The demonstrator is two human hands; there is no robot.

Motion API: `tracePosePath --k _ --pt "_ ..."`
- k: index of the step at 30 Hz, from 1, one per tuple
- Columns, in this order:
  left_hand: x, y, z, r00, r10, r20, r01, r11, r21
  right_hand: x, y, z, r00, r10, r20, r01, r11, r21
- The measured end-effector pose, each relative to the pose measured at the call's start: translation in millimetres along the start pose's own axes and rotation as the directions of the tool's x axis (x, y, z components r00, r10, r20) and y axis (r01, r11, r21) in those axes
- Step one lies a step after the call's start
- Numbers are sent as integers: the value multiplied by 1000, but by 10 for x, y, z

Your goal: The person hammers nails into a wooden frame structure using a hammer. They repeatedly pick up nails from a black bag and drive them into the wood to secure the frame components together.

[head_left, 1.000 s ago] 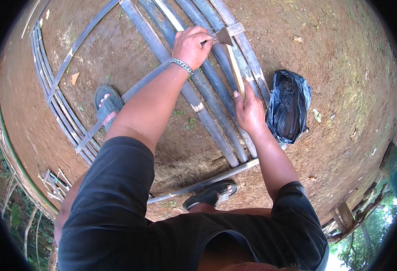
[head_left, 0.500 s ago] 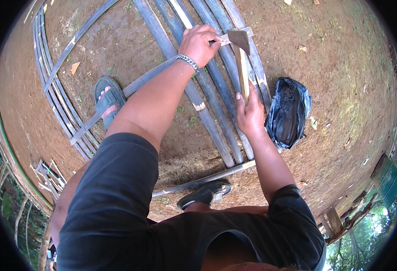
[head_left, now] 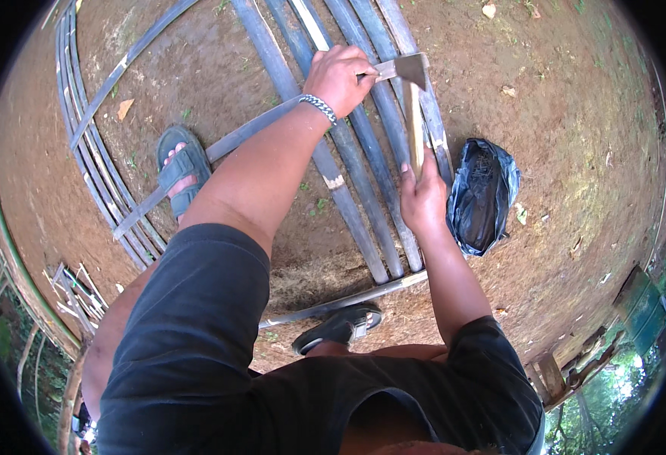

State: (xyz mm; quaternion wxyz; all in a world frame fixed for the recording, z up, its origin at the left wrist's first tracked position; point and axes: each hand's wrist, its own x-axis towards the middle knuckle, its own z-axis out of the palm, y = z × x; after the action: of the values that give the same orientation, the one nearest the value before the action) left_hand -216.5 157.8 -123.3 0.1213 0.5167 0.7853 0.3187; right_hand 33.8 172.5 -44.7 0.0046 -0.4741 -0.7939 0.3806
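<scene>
My right hand (head_left: 424, 199) is closed round the pale wooden handle of a hatchet (head_left: 413, 121). The hatchet's dark, flared metal head is over the right end of a flat cross slat (head_left: 261, 125); whether they touch I cannot tell. My left hand (head_left: 340, 80), a chain bracelet at its wrist, lies over the same slat just left of the hatchet head. Its thumb and fingers are pinched together at the slat, and whatever is between them is too small to make out. Beneath run several long dark split-bamboo strips (head_left: 363, 167), side by side.
An open black plastic bag (head_left: 485, 197) with thin dark pieces inside stands right of the strips. More strips (head_left: 94, 144) lie at left. My sandalled foot (head_left: 183, 168) is by the cross slat. A bamboo piece (head_left: 340, 298) crosses the strips' near ends. Sticks (head_left: 79, 296) lie lower left.
The hatchet and my right hand have shifted slightly down and to the right in the picture. My left hand stays pinched at the slat. The whole view has moved a little.
</scene>
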Motion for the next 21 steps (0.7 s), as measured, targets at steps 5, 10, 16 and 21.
tracePosePath --k 5,10,16,21 --pt "10 25 14 1000 9 0 -9 1000 15 10 -36 12 999 38 21 -38 999 -19" --pt "-8 -11 1 1000 8 4 -8 1000 10 -2 -64 2 997 -65 -31 66 997 34" --pt "15 14 5 1000 3 25 -4 1000 19 59 53 75 998 -12 61 16 998 -68" --pt "49 12 -30 997 -33 71 35 999 -22 49 -131 -31 995 -42 -87 47 998 52"
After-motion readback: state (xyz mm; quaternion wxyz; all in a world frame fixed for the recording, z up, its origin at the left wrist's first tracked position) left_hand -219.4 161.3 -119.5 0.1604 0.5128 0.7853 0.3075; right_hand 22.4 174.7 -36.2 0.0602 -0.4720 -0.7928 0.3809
